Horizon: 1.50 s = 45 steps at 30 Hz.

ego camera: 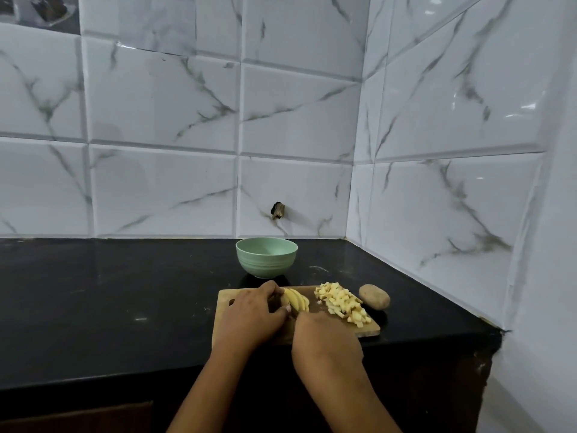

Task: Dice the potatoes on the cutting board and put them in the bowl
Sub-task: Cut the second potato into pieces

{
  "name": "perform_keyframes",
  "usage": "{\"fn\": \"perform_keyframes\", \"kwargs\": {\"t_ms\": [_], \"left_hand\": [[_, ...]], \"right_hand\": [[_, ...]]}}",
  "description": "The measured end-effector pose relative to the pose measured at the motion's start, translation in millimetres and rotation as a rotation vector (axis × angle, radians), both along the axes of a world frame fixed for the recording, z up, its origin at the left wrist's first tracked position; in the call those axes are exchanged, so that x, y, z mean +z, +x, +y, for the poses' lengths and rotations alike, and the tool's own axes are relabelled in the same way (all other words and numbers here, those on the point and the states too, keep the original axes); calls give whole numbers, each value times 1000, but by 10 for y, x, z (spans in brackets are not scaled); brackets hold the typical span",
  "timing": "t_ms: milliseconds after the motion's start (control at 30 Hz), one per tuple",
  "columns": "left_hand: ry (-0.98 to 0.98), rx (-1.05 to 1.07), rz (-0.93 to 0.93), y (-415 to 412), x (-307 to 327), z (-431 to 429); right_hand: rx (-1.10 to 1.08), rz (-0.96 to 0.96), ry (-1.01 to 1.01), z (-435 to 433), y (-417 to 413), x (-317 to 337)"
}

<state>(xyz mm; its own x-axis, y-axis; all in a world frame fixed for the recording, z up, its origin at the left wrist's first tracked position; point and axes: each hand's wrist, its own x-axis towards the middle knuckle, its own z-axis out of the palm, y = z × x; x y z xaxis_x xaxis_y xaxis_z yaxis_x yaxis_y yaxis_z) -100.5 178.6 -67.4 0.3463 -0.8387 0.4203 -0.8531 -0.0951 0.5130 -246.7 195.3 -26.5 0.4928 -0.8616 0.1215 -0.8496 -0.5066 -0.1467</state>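
Observation:
A wooden cutting board [370, 329] lies on the black counter. On it my left hand [249, 317] curls over a partly sliced potato [296, 300], holding it from the left. My right hand [324, 342] sits just right of it, fingers curled; a knife is not clearly visible under it. A heap of diced potato [342, 303] lies on the board's right part. A whole unpeeled potato [374, 296] rests on the counter beside the board's right edge. A green bowl [266, 257] stands behind the board; its inside is not visible.
The black counter [125, 301] runs left and back to marble-patterned wall tiles [162, 189]. A second tiled wall [452, 198] closes the right side. The counter's front edge is near my forearms. A small dark hole [278, 210] marks the back wall.

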Motion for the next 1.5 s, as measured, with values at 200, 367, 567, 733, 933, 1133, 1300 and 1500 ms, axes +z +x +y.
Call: {"fn": "perform_keyframes", "kwargs": {"t_ms": [200,367,567,733,933,1133,1300,1500], "left_hand": [[9,4,-38,1,-13,-5],[-1,10,-5,4,-23,-1],[-17,14,21,-2,-21,-5],[-1,11,27,3,-31,-4],[82,18,-19,-22,-6,17],[130,17,-42,-39,25,35],[138,25,-54,-51,37,37],[123,37,-38,-41,33,34]], "right_hand": [[26,-133,-60,-11,-122,103],[13,-96,-27,-123,47,45],[17,-72,-109,-194,191,-41],[40,-8,-83,-253,179,-1],[50,0,-90,-253,25,-47],[21,-105,-135,-296,-97,-170],[20,-176,-113,-331,-130,-208],[57,-337,-131,-278,-153,-192]]}}
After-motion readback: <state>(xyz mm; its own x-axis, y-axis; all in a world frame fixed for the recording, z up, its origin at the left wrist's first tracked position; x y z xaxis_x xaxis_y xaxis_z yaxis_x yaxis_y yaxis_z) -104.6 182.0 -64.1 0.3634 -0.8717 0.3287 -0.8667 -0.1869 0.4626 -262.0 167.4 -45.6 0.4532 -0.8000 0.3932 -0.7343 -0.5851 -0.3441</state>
